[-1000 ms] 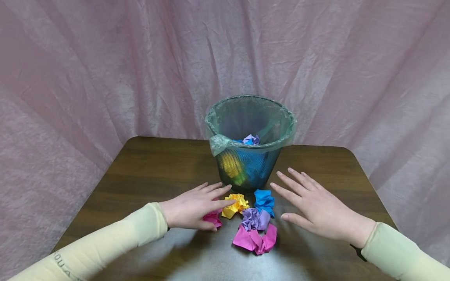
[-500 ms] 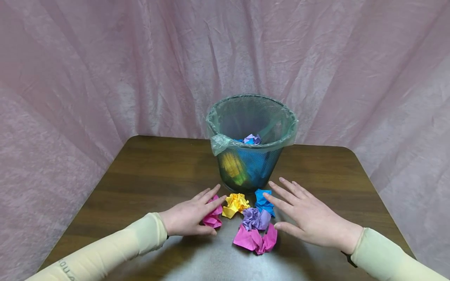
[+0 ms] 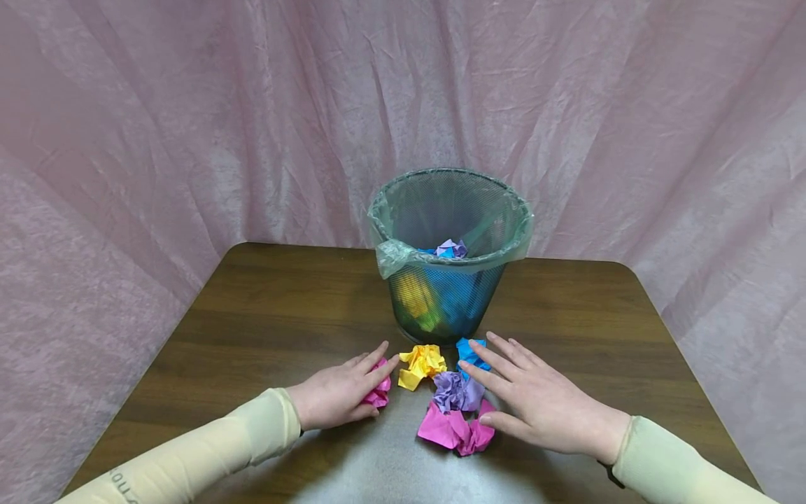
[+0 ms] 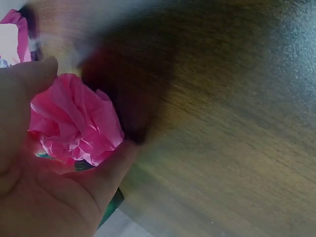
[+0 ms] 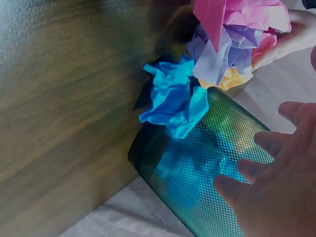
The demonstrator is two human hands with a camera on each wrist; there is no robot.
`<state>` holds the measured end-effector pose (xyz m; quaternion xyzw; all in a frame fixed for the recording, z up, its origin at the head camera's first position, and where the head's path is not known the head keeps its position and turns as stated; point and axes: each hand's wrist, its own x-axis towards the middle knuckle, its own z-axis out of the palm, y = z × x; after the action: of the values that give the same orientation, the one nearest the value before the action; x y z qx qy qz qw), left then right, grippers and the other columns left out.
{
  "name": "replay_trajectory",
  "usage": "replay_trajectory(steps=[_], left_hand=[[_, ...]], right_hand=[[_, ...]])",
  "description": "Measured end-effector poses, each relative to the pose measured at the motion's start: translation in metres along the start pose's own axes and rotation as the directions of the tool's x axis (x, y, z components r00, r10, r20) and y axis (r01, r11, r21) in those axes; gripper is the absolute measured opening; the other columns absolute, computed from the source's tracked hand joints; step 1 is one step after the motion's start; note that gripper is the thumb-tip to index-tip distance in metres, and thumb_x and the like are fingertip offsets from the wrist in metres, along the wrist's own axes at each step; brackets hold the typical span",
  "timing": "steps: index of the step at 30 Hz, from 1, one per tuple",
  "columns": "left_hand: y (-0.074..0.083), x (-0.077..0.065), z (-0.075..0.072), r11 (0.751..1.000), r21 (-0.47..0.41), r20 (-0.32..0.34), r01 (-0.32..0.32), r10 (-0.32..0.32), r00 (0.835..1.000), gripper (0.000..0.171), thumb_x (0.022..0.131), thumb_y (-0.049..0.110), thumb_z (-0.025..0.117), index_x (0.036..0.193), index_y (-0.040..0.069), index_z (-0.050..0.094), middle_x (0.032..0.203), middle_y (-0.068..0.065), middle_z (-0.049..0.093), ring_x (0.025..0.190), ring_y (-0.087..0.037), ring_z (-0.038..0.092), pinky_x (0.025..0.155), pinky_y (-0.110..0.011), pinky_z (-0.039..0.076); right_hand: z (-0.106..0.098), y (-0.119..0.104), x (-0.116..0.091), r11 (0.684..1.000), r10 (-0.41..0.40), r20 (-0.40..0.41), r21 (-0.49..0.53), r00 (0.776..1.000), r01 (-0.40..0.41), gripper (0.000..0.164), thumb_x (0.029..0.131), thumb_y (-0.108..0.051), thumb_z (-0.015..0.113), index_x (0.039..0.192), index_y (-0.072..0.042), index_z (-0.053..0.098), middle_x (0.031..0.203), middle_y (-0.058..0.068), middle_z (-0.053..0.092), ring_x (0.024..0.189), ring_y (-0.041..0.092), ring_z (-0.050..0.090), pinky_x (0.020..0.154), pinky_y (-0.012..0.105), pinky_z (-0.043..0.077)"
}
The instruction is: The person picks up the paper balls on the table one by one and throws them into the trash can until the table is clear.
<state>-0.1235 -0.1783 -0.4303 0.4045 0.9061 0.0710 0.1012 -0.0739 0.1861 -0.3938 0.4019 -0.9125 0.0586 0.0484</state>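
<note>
My left hand (image 3: 336, 392) is low over a crumpled pink paper ball (image 3: 380, 385). In the left wrist view, that pink paper ball (image 4: 76, 121) sits between the thumb and the fingers, which are spread around it and not closed tight. My right hand (image 3: 541, 406) hovers with straight, spread fingers at the right side of the pile, partly covering a blue paper ball (image 3: 471, 353). Beside it lie a purple paper ball (image 3: 456, 390) and a second pink one (image 3: 456, 428). The right wrist view shows the right fingers (image 5: 271, 143) holding nothing.
Between the hands lies a yellow paper ball (image 3: 423, 365). Right behind the pile stands a mesh wastebasket (image 3: 456, 301) with a clear green liner, holding more crumpled paper (image 3: 450, 248). All stand on a dark wooden table (image 3: 302, 301), with a pink curtain (image 3: 315, 119) behind.
Both hands have come down and nearer the person. The left has settled lower around the left pink ball; the right has shifted left over the blue one. The paper balls stay in place.
</note>
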Motion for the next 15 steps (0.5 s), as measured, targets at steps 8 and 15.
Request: replay_trajectory(steps=[8,15], left_hand=[[-0.0049,-0.0017,-0.0001,0.997,0.071,-0.048,-0.008,0.011,0.999,0.073,0.099,0.030,0.071,0.159,0.008,0.036,0.156,-0.027,0.041,0.135,-0.038,0.052,0.106,-0.050,0.047],[-0.0077,-0.0016,-0.0046,0.996,0.085,-0.061,-0.036,0.041,0.997,0.051,0.100,0.026,0.070,0.148,0.017,0.057,0.143,-0.027,0.054,0.123,-0.040,0.061,0.097,-0.051,0.053]], right_hand=[[0.0053,-0.0029,0.0010,1.000,0.001,0.017,0.028,1.000,-0.001,0.076,0.100,-0.056,0.059,0.164,-0.028,0.029,0.171,-0.001,0.013,0.156,0.032,0.014,0.121,0.054,0.021],[0.0084,-0.0048,0.0033,0.999,-0.001,0.053,0.045,0.999,-0.001,0.076,0.100,-0.058,0.056,0.164,-0.030,0.026,0.171,-0.001,0.012,0.156,0.030,0.010,0.122,0.053,0.020]])
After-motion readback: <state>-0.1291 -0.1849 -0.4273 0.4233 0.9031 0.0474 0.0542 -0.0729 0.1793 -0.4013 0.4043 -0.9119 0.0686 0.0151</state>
